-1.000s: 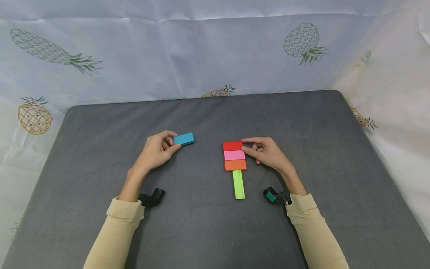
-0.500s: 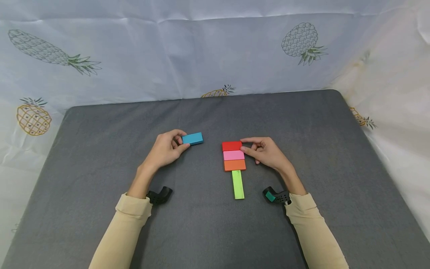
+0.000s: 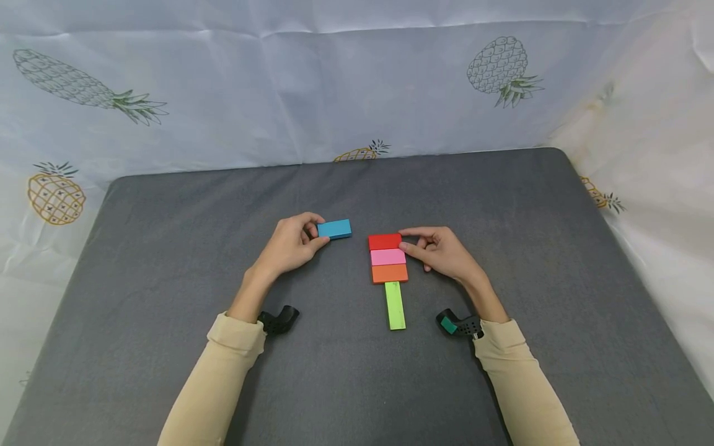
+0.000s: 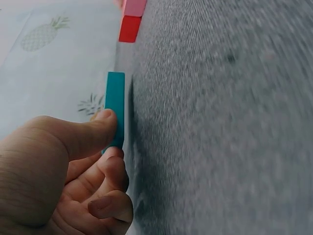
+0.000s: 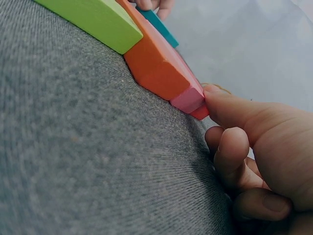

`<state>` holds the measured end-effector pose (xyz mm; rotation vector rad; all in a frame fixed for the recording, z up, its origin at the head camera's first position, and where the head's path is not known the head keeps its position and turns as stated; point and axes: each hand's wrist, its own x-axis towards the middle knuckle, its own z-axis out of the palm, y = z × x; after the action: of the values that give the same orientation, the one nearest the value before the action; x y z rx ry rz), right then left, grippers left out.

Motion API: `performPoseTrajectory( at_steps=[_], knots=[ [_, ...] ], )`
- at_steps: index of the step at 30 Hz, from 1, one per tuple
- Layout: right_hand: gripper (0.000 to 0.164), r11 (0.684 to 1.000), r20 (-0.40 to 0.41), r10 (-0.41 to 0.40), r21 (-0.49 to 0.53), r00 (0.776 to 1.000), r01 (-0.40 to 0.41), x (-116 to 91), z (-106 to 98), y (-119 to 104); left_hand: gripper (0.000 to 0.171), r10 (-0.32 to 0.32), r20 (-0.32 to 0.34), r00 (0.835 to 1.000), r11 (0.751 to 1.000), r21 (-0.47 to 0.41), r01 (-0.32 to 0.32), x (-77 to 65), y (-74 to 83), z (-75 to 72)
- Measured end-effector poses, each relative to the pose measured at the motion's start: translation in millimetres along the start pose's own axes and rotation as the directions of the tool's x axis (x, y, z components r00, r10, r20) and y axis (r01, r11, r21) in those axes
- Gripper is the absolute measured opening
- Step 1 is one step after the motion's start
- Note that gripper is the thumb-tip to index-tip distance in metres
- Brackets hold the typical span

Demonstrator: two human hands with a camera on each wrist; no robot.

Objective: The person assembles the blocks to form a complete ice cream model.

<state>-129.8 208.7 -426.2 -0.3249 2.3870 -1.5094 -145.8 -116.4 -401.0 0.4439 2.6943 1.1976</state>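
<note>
My left hand (image 3: 292, 243) pinches a blue block (image 3: 334, 229) by its left end, thumb on the near side. In the left wrist view the blue block (image 4: 115, 98) is just above the cloth, a thin shadow beside it. A red block (image 3: 385, 241), a pink block (image 3: 388, 257) and an orange block (image 3: 390, 273) lie side by side, touching. From the orange block's near side a lime-green block (image 3: 395, 306) extends toward me. My right hand (image 3: 443, 251) holds the red block's right end between thumb and index finger. Its other fingers are curled loosely.
A grey cloth-covered table (image 3: 334, 384) lies under everything. Behind it hangs a white curtain (image 3: 234, 93) printed with pineapples, which also runs down both sides. Each wrist carries a black camera mount (image 3: 281, 319).
My left hand has carried the blue block to the right, closer to the red block. The right hand and the row of blocks have stayed in place.
</note>
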Motion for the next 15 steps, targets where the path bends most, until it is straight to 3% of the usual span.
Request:
performPoseTrajectory(
  at_steps=[15],
  knots=[
    [0.038,1.000,-0.002,-0.005,0.003,1.000,0.005,-0.4,-1.7,0.0,0.032,0.002,0.038,0.999,1.000,0.000,-0.002,9.4,10.0,13.2]
  ],
)
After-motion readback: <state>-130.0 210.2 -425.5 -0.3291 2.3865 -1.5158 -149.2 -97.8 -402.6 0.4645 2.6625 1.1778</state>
